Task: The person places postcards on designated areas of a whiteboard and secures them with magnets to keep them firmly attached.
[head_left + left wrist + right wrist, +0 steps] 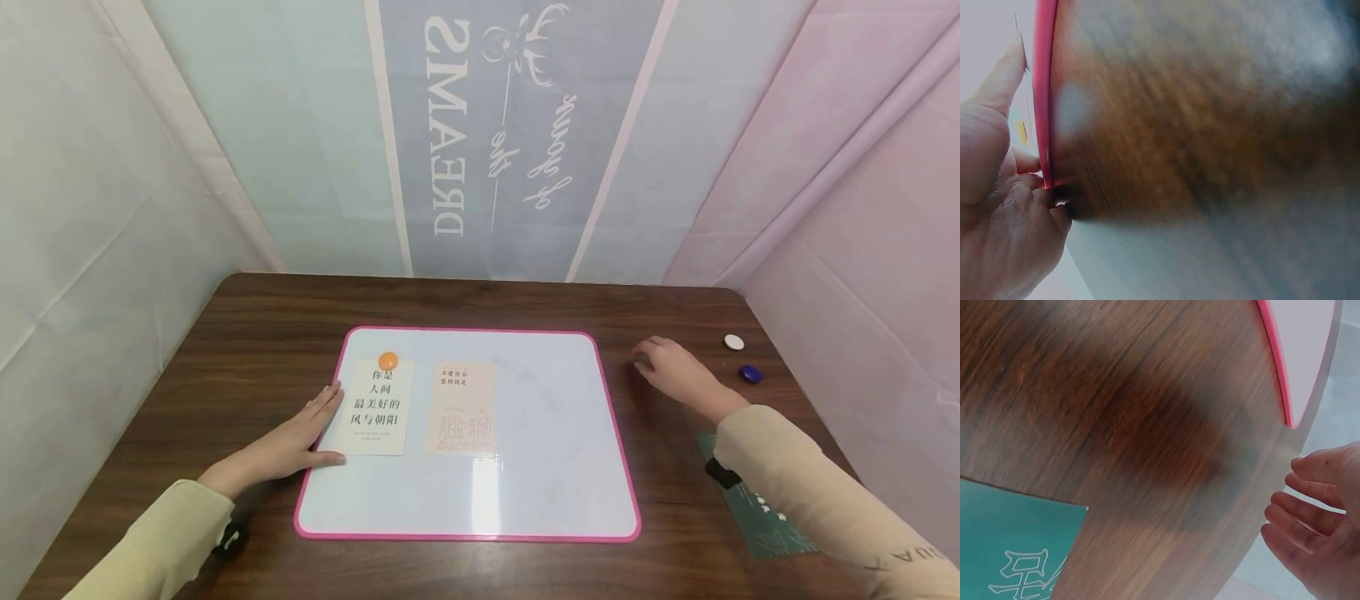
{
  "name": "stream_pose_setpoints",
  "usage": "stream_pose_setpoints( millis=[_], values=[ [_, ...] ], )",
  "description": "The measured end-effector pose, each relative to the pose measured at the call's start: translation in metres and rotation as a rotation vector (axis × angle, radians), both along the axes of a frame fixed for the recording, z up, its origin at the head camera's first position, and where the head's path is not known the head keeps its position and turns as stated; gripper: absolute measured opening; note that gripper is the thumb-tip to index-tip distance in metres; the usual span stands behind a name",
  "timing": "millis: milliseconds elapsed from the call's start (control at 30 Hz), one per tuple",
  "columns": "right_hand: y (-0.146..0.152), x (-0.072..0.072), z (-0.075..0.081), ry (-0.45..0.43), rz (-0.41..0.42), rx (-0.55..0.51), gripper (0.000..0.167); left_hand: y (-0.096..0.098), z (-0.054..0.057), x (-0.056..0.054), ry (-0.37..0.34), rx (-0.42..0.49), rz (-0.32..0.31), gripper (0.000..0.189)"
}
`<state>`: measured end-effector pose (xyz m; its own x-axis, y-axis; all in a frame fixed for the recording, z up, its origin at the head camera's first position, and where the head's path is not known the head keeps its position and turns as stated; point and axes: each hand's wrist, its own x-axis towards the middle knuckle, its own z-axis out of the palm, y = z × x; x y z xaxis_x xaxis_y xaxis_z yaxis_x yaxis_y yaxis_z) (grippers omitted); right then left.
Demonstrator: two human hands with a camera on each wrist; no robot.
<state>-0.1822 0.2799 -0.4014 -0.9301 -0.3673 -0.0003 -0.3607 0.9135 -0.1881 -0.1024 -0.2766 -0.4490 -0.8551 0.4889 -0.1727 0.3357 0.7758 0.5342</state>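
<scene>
A whiteboard (555, 492) with a pink rim lies flat on the table. My left hand (296, 437) rests on its left edge, fingers extended and thumb spread over the board's surface; the pink rim (1043, 94) runs beside the fingers in the left wrist view. Close to those fingers lies a cream card (375, 437), an orange round magnet (387, 361) at its top edge. A pinkish card (461, 408) lies beside it on the board. Beyond the board's right edge, my right hand (678, 375) hovers over the table, its fingers (1297, 525) loosely bent and holding nothing.
A white round magnet (734, 342) and a dark blue one (751, 373) lie on the table right of my right hand. Under the right forearm is a green card (772, 525), partly hidden by the sleeve. Fabric curtains (322, 150) enclose the wooden table (480, 304).
</scene>
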Motion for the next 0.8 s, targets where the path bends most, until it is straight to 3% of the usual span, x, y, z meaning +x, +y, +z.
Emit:
stream_pose_setpoints(
  millis=[467,800],
  values=[
    [0.025,-0.002,0.000,-0.004,-0.063,-0.027,0.025,0.001,-0.005,0.002,0.010,-0.005,0.005,0.101],
    [0.043,-0.010,0.005,-0.015,-0.116,-0.004,0.030,0.001,-0.001,0.000,0.004,-0.007,0.004,0.099]
  ],
)
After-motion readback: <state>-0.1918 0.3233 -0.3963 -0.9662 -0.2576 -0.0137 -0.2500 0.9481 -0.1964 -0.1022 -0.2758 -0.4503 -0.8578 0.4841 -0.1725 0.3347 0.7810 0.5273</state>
